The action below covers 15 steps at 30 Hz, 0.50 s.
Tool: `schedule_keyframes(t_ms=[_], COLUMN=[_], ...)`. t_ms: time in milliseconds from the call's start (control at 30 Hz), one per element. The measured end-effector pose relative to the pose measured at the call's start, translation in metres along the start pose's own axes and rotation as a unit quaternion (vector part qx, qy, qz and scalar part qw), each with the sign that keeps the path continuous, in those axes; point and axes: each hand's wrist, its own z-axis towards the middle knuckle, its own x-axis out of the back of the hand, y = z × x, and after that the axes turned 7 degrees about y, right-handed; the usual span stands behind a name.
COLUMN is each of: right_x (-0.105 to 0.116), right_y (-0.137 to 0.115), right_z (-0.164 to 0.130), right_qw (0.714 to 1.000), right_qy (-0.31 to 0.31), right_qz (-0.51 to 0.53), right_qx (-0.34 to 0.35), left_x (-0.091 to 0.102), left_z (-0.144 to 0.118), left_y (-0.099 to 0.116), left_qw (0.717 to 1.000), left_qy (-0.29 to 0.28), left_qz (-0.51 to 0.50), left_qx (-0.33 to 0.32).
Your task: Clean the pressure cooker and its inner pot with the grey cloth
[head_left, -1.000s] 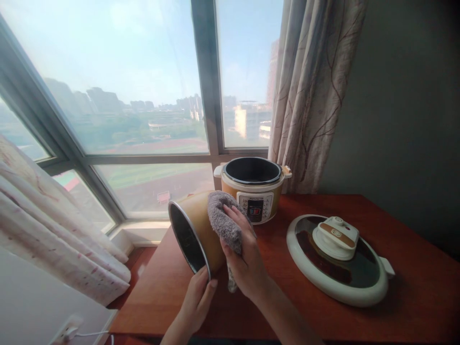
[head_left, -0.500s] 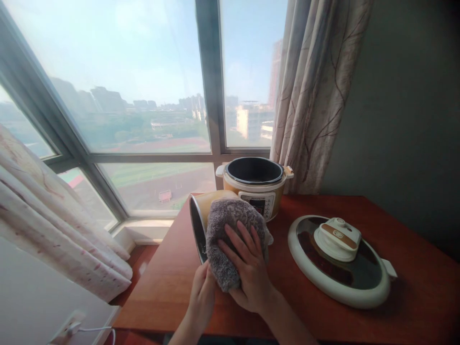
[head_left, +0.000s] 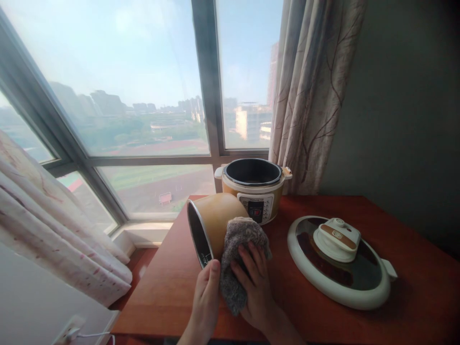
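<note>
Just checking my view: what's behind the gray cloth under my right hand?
Behind the gray cloth, the gold pot shows at left, with the cooker beyond and the table at right. The part of the pot that the cloth covers can't be seen.

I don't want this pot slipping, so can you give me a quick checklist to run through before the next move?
1. Left grip holds the inner pot by its rim: ok, thumb at the rim's lower edge.
2. Right grip has the grey cloth against the pot's outer wall: ok.
3. Pot upright: not ok, tipped with its mouth toward the left.
4. Pot supported by the table: cannot tell, hands and cloth hide any contact.
5. Lid apart from the pot: ok, lying to the right.
6. Cooker body upright: ok, behind the pot.
</note>
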Motion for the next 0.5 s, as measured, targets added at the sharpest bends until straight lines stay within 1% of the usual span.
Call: schedule_keyframes(t_ms=[100, 200, 367, 500], right_x=[0.006, 0.018, 0.041, 0.052], right_y=[0.004, 0.009, 0.017, 0.022], right_z=[0.010, 0.029, 0.084, 0.135], right_qw=[1.000, 0.999, 0.992, 0.978], right_qy=[0.002, -0.020, -0.088, -0.155], right_qz=[-0.002, 0.011, 0.066, 0.121], right_qx=[0.018, 0.040, 0.066, 0.066], left_x=[0.007, 0.013, 0.014, 0.021], left_z=[-0.006, -0.010, -0.010, -0.010], left_y=[-0.007, -0.007, -0.007, -0.019], left_qw=[0.998, 0.995, 0.992, 0.987], left_qy=[0.016, 0.009, -0.021, -0.005], left_qz=[0.042, 0.081, 0.099, 0.137], left_qx=[-0.032, -0.056, -0.077, -0.088])
